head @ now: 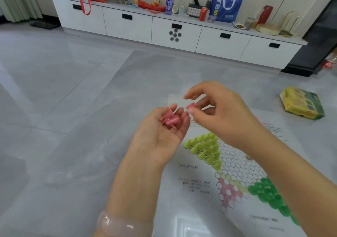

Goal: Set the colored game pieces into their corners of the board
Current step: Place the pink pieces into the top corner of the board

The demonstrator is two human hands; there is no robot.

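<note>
While the left hand point(160, 134) cups a few pink pieces point(170, 120), the right hand point(217, 112) pinches one pink piece point(191, 106) in its fingertips; the board's point(242, 167) bare pink corner point(228, 191) lies nearer, to the right, below the right forearm.

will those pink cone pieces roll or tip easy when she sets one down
Probably light: several pink cone pieces lie loose in the cupped left hand. The yellow-green cones stand upright on wide bases, so they likely sit stable. On its side, one would likely roll in a curve.
</note>
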